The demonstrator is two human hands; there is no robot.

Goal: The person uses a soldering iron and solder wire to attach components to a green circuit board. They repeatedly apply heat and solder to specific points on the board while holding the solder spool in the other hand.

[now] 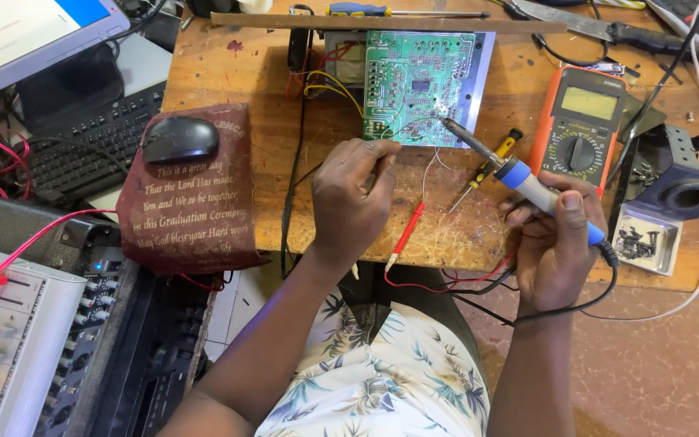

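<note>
Both hands solder at the green circuit board (419,87).
Right hand (556,243) grips the soldering iron (519,174); left hand (353,198) pinches thin wire (425,174); steady tip contact probably matters.

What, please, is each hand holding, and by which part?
The right hand holds the soldering iron by its blue-and-white handle; the left hand pinches a thin strand of solder wire near its end.

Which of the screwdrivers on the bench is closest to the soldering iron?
The small yellow-and-black screwdriver, lying just under the soldering iron held in the right hand. The blue-and-yellow-handled screwdriver lies far off at the bench's back edge.
</note>
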